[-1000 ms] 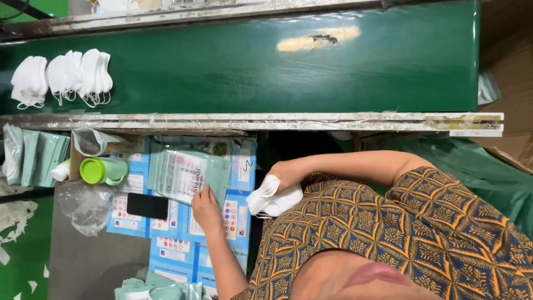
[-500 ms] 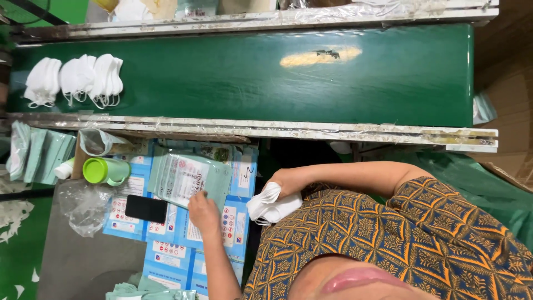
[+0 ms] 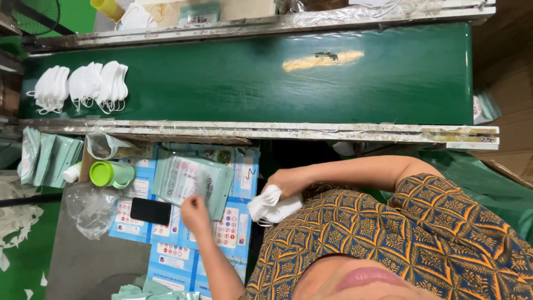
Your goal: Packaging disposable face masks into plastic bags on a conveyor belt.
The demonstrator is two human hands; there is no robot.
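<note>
I am seeing the right hand (image 3: 286, 183) gripping a bundle of white folded masks (image 3: 272, 204) at the body, while the left hand (image 3: 194, 210) is pinching a pale green printed pouch (image 3: 191, 179) lying on blue-and-white flat cartons (image 3: 230, 228) beside a black phone (image 3: 150, 211).

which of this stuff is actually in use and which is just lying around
In use: masks gripped in the right hand; pouches at the left hand; probably the belt masks too.

Lying about: green cup; phone; clear bag.
</note>
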